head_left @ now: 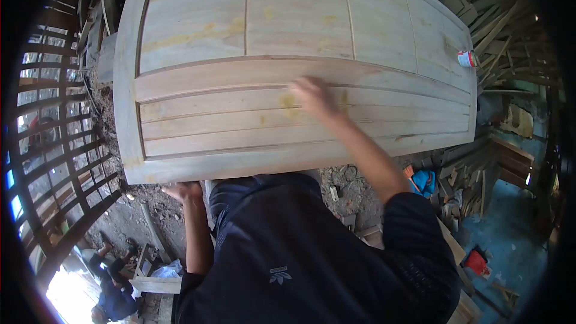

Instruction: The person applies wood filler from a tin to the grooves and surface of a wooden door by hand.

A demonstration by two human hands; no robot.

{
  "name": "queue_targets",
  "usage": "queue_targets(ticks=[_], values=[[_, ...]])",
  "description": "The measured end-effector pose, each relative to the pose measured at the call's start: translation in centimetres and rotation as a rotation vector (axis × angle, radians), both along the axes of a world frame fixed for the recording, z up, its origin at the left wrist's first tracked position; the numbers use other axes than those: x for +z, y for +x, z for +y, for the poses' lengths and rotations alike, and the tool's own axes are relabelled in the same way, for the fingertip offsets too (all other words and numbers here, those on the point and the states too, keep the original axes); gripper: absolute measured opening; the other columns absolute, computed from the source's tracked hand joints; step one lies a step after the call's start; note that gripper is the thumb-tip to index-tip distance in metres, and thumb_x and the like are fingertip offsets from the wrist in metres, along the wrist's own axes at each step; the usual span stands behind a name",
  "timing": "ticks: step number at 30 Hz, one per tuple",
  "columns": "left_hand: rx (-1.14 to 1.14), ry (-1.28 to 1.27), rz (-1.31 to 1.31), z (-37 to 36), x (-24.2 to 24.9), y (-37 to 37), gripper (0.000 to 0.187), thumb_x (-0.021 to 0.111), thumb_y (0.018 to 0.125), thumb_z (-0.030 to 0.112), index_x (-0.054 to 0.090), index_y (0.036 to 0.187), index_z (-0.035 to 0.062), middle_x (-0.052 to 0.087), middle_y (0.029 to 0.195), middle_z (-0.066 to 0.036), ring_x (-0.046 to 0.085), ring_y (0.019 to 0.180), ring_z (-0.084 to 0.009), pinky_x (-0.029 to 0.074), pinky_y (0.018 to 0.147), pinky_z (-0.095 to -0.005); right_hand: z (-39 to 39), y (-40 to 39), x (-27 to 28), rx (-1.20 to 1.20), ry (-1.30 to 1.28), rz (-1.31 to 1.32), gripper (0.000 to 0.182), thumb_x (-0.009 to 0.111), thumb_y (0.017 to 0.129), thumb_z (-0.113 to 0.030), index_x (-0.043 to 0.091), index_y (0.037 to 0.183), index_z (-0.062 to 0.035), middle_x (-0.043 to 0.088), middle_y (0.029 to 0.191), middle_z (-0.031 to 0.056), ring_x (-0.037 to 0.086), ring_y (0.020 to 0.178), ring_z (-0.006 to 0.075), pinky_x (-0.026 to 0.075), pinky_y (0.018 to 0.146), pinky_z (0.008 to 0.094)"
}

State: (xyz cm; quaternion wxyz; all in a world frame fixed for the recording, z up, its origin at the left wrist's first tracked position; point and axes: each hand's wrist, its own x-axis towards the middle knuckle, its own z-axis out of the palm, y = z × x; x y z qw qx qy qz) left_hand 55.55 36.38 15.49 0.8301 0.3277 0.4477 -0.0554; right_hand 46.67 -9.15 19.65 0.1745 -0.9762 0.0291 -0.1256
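A large pale wooden door (198, 170) with panels and grooves lies flat in front of me, yellowish patches of filler on it. My right hand (314, 96) is on its middle rail, fingers curled together and blurred by motion; anything under the fingers is hidden. Below the door's near edge, on the left, my left hand (183, 191) has its fingers stretched out at the edge and nothing visible in it. At the door's far right end stands a small red and white can (466, 59).
A wooden lattice wall (51, 126) runs along the left. Wood strips (495, 30) are piled at the right. A blue and orange bundle (422, 181) lies right of me. Another person (114, 291) is at the lower left, near a wooden frame (157, 285).
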Motion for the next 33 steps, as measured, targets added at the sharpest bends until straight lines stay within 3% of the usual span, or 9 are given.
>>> queue_targets(ticks=[1, 3, 6, 8, 11, 15, 19, 27, 33], values=[[0.028, -0.005, 0.101, -0.7, -0.6, -1.4, 0.101, 0.018, 0.092, 0.086, 0.045, 0.153, 0.0095, 0.045, 0.157, -0.018, 0.041, 0.145, -0.0388, 0.032, 0.119, -0.0608, -5.6, -4.8, -0.4, -0.083, 0.125, 0.001, 0.018, 0.070, 0.091, -0.014, 0.074, 0.104, -0.0020, 0.071, 0.102, 0.0169, 0.069, 0.096, 0.0353, 0.055, 0.083, 0.0466], [0.067, 0.002, 0.190, -2.6, -1.6, -4.8, 0.107, 0.021, 0.089, 0.090, 0.045, 0.153, 0.0072, 0.045, 0.157, -0.019, 0.041, 0.145, -0.0386, 0.032, 0.119, -0.0607, -16.0, -14.3, 2.5, -0.116, -0.206, 0.008, 0.020, 0.063, 0.085, 0.000, 0.073, 0.102, -0.0012, 0.068, 0.097, 0.0166, 0.066, 0.093, 0.0361, 0.054, 0.081, 0.0466], [0.051, -0.052, 0.216, -7.4, -2.0, -10.3, 0.107, 0.029, 0.087, 0.093, 0.045, 0.152, 0.0093, 0.050, 0.150, -0.016, 0.048, 0.136, -0.0327, 0.042, 0.109, -0.0521, -22.9, -19.0, 3.5, -0.084, -0.207, 0.114, 0.022, 0.063, 0.083, 0.000, 0.073, 0.103, -0.0012, 0.068, 0.098, 0.0166, 0.066, 0.094, 0.0361, 0.054, 0.080, 0.0463], [0.010, -0.007, 0.232, -12.5, -0.5, -13.6, 0.108, 0.033, 0.085, 0.094, 0.045, 0.152, 0.0102, 0.048, 0.151, -0.016, 0.046, 0.138, -0.0328, 0.037, 0.114, -0.0528, -18.5, -14.9, 0.1, 0.020, 0.093, 0.015, 0.021, 0.065, 0.083, -0.003, 0.073, 0.103, -0.0018, 0.068, 0.098, 0.0169, 0.067, 0.095, 0.0360, 0.055, 0.081, 0.0467], [-0.086, -0.043, 0.287, -18.1, 1.7, -16.7, 0.108, 0.038, 0.083, 0.094, 0.045, 0.153, 0.0113, 0.046, 0.155, -0.014, 0.043, 0.140, -0.0329, 0.033, 0.117, -0.0528, -10.0, -7.3, -0.2, 0.094, 0.093, -0.098, 0.012, 0.067, 0.088, -0.010, 0.071, 0.097, -0.0059, 0.069, 0.098, 0.0146, 0.067, 0.094, 0.0335, 0.055, 0.084, 0.0455], [-0.261, -0.002, 0.209, -20.6, 3.3, -18.5, 0.107, 0.046, 0.082, 0.091, 0.042, 0.155, 0.0130, 0.043, 0.158, -0.011, 0.041, 0.141, -0.0329, 0.031, 0.118, -0.0513, -17.8, -14.4, 0.4, -0.046, 0.181, -0.009, 0.014, 0.064, 0.093, -0.006, 0.071, 0.104, -0.0031, 0.068, 0.101, 0.0148, 0.068, 0.096, 0.0332, 0.055, 0.083, 0.0454], [-0.217, -0.030, 0.207, -20.3, 3.4, -18.6, 0.107, 0.048, 0.082, 0.089, 0.039, 0.157, 0.0132, 0.041, 0.160, -0.010, 0.039, 0.143, -0.0330, 0.030, 0.119, -0.0505, -34.2, -28.9, 2.9, -0.145, -0.118, 0.028, 0.020, 0.063, 0.087, 0.001, 0.071, 0.106, -0.0005, 0.068, 0.102, 0.0177, 0.067, 0.096, 0.0360, 0.055, 0.084, 0.0458], [-0.351, -0.053, 0.137, -23.1, 1.1, -20.2, 0.096, 0.032, 0.091, 0.085, 0.037, 0.160, 0.0178, 0.034, 0.167, -0.010, 0.032, 0.150, -0.0349, 0.026, 0.120, -0.0566, -20.8, -16.8, -1.2, 0.053, -0.064, -0.179, 0.034, 0.067, 0.075, 0.000, 0.072, 0.108, -0.0064, 0.068, 0.107, 0.0124, 0.066, 0.098, 0.0329, 0.058, 0.083, 0.0437], [-0.336, -0.057, 0.142, -24.9, 2.3, -20.7, 0.085, 0.026, 0.097, 0.079, 0.035, 0.161, 0.0235, 0.033, 0.167, -0.005, 0.033, 0.150, -0.0322, 0.025, 0.121, -0.0552, -33.3, -26.0, 3.3, 0.043, -0.063, -0.030, 0.027, 0.066, 0.084, 0.001, 0.073, 0.109, -0.0049, 0.071, 0.101, 0.0104, 0.069, 0.094, 0.0286, 0.060, 0.080, 0.0389]])
